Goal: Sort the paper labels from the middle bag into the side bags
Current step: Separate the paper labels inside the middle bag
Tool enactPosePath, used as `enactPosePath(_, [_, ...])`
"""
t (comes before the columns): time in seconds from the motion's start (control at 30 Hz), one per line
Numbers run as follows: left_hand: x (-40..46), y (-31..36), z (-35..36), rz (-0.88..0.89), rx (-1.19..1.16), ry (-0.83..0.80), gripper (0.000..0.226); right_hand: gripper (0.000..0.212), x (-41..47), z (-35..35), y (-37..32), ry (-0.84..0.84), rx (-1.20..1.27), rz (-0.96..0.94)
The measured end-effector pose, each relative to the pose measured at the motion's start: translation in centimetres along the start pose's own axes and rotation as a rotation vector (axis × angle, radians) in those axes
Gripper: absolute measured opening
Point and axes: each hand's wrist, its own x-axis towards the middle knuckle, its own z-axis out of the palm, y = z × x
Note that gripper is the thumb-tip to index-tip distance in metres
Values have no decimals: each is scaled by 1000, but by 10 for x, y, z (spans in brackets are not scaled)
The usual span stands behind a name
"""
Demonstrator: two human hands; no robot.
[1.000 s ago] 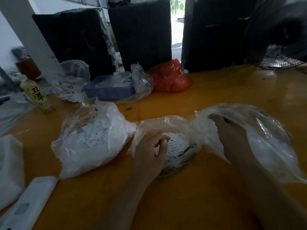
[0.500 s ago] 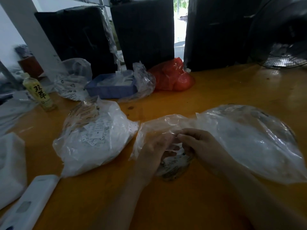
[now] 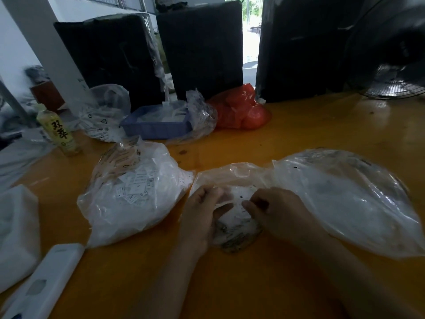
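Three clear plastic bags lie in a row on the orange table (image 3: 299, 139). The left bag (image 3: 128, 203) is full of white paper labels. The right bag (image 3: 345, 199) bulges, with white contents. Between them, the small middle bag (image 3: 232, 178) holds a heap of paper labels (image 3: 239, 229). My left hand (image 3: 202, 215) is at the mouth of the middle bag, its fingers curled around a bunch of labels. My right hand (image 3: 280, 210) meets it from the right, fingertips pinching at a white label marked M.
A white flat device (image 3: 43, 282) and white foam (image 3: 16, 226) lie at the near left. Behind stand a yellow drink bottle (image 3: 58, 130), a blue tray (image 3: 156, 125) in plastic, a red bag (image 3: 243, 111), another label bag (image 3: 103, 113), black wrapped boxes and a fan (image 3: 395, 86).
My right hand has come out of the right bag and moved left to the middle bag, meeting my left hand, which has stayed at the bag's mouth.
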Motion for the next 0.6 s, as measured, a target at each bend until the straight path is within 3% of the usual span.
enactPosePath(0.17, [4,3,-9,17,-118,-4,8,19,-3,1,0,-109,-43,67])
enactPosePath(0.27, [4,7,-7,-23,-177,0,28,9,-2,-1,-2,-43,-57,63])
enactPosePath(0.37, [3,5,-6,10,-49,-16,31,26,3,3,0,15,-221,14])
enactPosePath(0.5, [0,4,-5,10,24,-12,21,54,6,16,0,-71,-298,166])
enactPosePath(0.6, [0,2,-4,0,41,8,7,41,5,20,1,-43,-258,204])
